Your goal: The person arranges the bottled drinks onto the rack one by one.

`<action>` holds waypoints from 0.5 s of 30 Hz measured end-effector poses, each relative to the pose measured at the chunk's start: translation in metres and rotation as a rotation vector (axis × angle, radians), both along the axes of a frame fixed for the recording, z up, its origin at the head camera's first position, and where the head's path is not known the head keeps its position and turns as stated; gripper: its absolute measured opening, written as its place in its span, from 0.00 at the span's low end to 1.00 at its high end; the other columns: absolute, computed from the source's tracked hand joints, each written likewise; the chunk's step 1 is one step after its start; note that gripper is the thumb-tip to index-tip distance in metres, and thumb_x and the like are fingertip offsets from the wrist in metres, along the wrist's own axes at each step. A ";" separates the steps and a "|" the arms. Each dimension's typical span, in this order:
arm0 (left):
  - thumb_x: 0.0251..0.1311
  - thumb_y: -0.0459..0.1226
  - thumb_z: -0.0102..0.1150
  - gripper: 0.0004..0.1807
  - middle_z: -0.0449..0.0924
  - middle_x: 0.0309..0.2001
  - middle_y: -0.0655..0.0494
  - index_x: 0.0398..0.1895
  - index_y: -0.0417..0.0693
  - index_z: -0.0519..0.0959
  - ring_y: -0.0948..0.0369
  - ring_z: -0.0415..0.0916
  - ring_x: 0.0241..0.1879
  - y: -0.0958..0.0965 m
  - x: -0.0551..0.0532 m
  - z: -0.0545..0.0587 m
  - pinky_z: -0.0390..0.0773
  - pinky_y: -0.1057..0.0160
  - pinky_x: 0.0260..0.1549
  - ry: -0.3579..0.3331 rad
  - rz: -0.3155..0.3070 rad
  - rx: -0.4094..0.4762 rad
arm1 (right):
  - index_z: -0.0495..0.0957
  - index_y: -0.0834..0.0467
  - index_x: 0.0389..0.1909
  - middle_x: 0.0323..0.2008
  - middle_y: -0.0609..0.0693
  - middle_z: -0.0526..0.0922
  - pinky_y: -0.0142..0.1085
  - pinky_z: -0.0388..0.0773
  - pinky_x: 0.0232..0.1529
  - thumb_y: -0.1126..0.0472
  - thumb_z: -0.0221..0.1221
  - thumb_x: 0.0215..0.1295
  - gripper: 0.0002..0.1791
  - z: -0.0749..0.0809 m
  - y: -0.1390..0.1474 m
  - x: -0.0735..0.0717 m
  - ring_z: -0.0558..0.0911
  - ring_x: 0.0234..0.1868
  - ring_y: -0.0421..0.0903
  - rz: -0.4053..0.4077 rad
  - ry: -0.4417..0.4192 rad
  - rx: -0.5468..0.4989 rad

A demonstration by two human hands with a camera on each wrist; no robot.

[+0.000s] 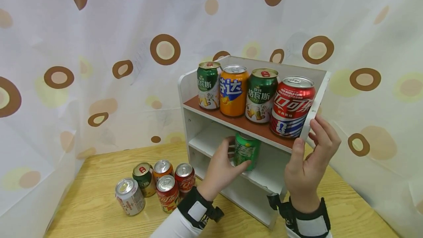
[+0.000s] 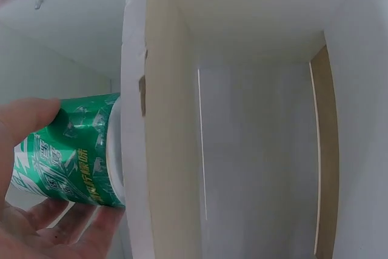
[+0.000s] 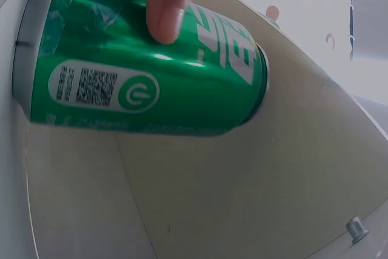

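In the head view my left hand (image 1: 219,170) holds a green soda can (image 1: 246,150) in the shelf unit's middle compartment. Its thumb lies on the front of the can and the fingers curl round the far side. Up close in the left wrist view, the green can (image 2: 79,150) has its base right at the shelf board (image 2: 136,150). A thumb (image 3: 165,22) lies over the can (image 3: 151,71) in the right wrist view. My right hand (image 1: 308,164) rests fingertips and thumb against the front edge of the unit's right side panel (image 1: 312,115), fingers loosely extended.
Several cans stand along the brown top shelf (image 1: 238,121): two green-and-white, an orange can (image 1: 234,91) and a red can (image 1: 292,107). On the wooden table (image 1: 109,168), left of the unit, sits a cluster of cans, including a white one (image 1: 130,197). A patterned curtain (image 1: 211,21) hangs behind.
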State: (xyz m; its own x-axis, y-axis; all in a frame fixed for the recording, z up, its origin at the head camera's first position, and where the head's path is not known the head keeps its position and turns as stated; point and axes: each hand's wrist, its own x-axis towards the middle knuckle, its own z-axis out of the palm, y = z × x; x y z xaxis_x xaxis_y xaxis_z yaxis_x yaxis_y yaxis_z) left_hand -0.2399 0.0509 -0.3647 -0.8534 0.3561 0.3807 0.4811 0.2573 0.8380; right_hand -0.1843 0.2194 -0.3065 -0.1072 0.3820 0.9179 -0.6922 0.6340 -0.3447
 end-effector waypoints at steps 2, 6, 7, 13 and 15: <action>0.60 0.40 0.74 0.39 0.75 0.64 0.45 0.71 0.43 0.65 0.51 0.77 0.61 0.002 0.001 -0.001 0.81 0.57 0.60 0.000 -0.003 -0.006 | 0.64 0.76 0.58 0.64 0.65 0.67 0.32 0.65 0.60 0.67 0.49 0.72 0.19 0.000 0.000 0.000 0.67 0.67 0.50 -0.001 -0.002 -0.001; 0.60 0.41 0.74 0.39 0.76 0.64 0.47 0.72 0.44 0.65 0.52 0.77 0.60 0.005 0.003 -0.002 0.81 0.61 0.59 0.004 -0.007 -0.008 | 0.64 0.76 0.58 0.64 0.65 0.67 0.32 0.64 0.60 0.67 0.49 0.73 0.19 0.000 -0.001 0.001 0.66 0.66 0.49 -0.002 -0.003 -0.002; 0.60 0.41 0.74 0.39 0.76 0.64 0.47 0.72 0.43 0.65 0.52 0.77 0.60 0.006 0.004 -0.003 0.81 0.62 0.59 0.006 -0.009 -0.006 | 0.64 0.76 0.58 0.64 0.64 0.68 0.32 0.64 0.60 0.66 0.49 0.73 0.19 0.000 -0.001 0.001 0.66 0.66 0.49 -0.001 -0.003 -0.002; 0.59 0.41 0.75 0.40 0.76 0.64 0.47 0.71 0.43 0.66 0.53 0.78 0.60 0.013 0.007 -0.005 0.81 0.64 0.58 0.015 -0.022 0.008 | 0.65 0.75 0.57 0.64 0.60 0.68 0.32 0.64 0.60 0.66 0.49 0.73 0.19 0.001 -0.001 0.001 0.66 0.66 0.49 0.001 -0.002 -0.004; 0.59 0.41 0.75 0.39 0.76 0.64 0.47 0.71 0.43 0.66 0.54 0.78 0.60 0.015 0.008 -0.006 0.80 0.65 0.58 0.013 -0.033 0.014 | 0.65 0.75 0.57 0.64 0.60 0.68 0.32 0.64 0.60 0.66 0.49 0.72 0.19 0.000 -0.001 0.001 0.66 0.66 0.49 0.002 -0.002 -0.004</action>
State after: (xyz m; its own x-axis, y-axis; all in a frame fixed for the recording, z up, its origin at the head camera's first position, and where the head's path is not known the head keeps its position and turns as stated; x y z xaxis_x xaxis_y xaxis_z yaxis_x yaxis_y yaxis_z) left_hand -0.2316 0.0659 -0.3710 -0.8365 0.3781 0.3967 0.4998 0.2296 0.8351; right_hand -0.1837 0.2189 -0.3061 -0.1095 0.3857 0.9161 -0.6929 0.6312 -0.3485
